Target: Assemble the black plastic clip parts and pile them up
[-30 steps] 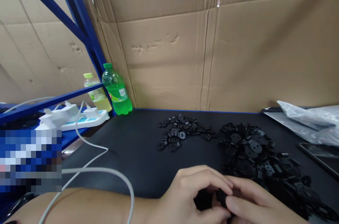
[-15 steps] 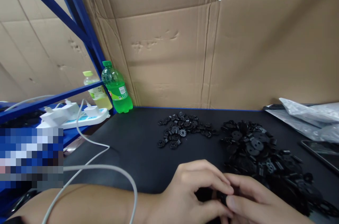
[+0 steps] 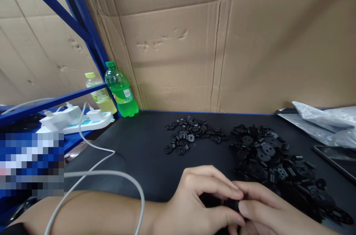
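At the bottom centre, my left hand [image 3: 198, 199] and my right hand [image 3: 268, 205] meet, fingertips closed on a small black part [image 3: 232, 204]. Its shape is mostly hidden by the fingers. Just beyond my right hand lies a large heap of black plastic parts [image 3: 268, 151], some of them round discs with holes. A smaller pile of black parts [image 3: 190, 129], with little perforated wheels, sits farther back in the middle.
The black table [image 3: 139, 153] ends at a cardboard wall [image 3: 172, 60]. A green bottle [image 3: 122, 96], a second bottle [image 3: 100, 96] and a white power strip [image 3: 86, 123] stand left. A grey cable [image 3: 119, 174] crosses my left forearm. Right are plastic bags [image 3: 319, 127] and a dark phone-like device [image 3: 336, 159].
Both hands stay together around the small black part, with slight finger movement. The camera view has shifted a little.
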A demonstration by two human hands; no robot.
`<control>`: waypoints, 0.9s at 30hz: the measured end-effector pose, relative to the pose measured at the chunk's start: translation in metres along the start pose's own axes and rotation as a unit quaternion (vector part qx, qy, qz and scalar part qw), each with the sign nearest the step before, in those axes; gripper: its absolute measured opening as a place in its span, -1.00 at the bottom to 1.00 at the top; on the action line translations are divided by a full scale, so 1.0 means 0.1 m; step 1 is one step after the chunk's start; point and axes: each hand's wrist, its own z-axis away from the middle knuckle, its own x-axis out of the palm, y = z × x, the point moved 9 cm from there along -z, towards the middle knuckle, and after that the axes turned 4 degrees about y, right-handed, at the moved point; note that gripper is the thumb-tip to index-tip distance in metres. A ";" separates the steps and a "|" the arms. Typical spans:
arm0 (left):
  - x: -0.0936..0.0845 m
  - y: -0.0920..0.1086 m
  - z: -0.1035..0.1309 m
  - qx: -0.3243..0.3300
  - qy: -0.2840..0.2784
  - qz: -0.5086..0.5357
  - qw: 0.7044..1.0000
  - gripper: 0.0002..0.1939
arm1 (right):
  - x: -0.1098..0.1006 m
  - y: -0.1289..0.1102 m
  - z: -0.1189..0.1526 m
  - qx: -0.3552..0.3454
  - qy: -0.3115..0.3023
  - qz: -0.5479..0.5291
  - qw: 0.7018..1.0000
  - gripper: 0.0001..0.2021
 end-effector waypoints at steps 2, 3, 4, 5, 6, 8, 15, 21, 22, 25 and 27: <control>0.00 0.00 -0.02 -0.003 -0.001 0.001 1.000 -0.69 | 0.04 -0.03 0.00 -0.004 0.001 0.011 1.000 -0.68; 0.00 0.00 -0.03 -0.007 0.000 0.001 1.000 -0.70 | 0.07 -0.05 0.00 -0.006 0.000 0.017 1.000 -0.70; 0.00 -0.01 -0.04 -0.014 0.001 0.000 1.000 -0.71 | 0.10 -0.07 0.00 -0.009 -0.004 0.023 1.000 -0.71; 0.01 -0.03 -0.05 -0.023 0.001 0.000 1.000 -0.72 | 0.12 -0.09 0.00 -0.014 -0.008 0.027 1.000 -0.72; 0.01 -0.05 -0.05 -0.032 0.001 0.000 0.999 -0.73 | 0.14 -0.11 0.00 -0.020 -0.010 0.028 0.999 -0.72; 0.02 -0.08 -0.06 -0.046 0.000 -0.011 0.999 -0.74 | 0.17 -0.13 -0.01 -0.029 -0.028 0.027 0.999 -0.74; 0.05 -0.08 -0.05 -0.037 -0.015 -0.039 0.998 -0.76 | 0.20 -0.16 -0.02 -0.072 -0.078 0.009 0.994 -0.80; 0.04 -0.13 -0.05 -0.068 -0.011 -0.031 0.997 -0.80 | 0.21 -0.13 -0.07 -0.078 -0.091 -0.033 0.992 -0.78; 0.03 -0.12 -0.05 -0.068 -0.008 -0.028 0.997 -0.80 | 0.20 -0.14 -0.07 -0.080 -0.090 -0.042 0.992 -0.79; 0.03 0.05 -0.05 -0.009 -0.013 -0.028 0.999 -0.72 | 0.23 -0.20 0.01 -0.071 -0.128 -0.046 0.988 -0.81; 0.03 0.19 -0.04 0.046 -0.023 -0.030 0.998 -0.65 | 0.32 -0.27 0.12 -0.061 -0.187 -0.034 0.980 -0.72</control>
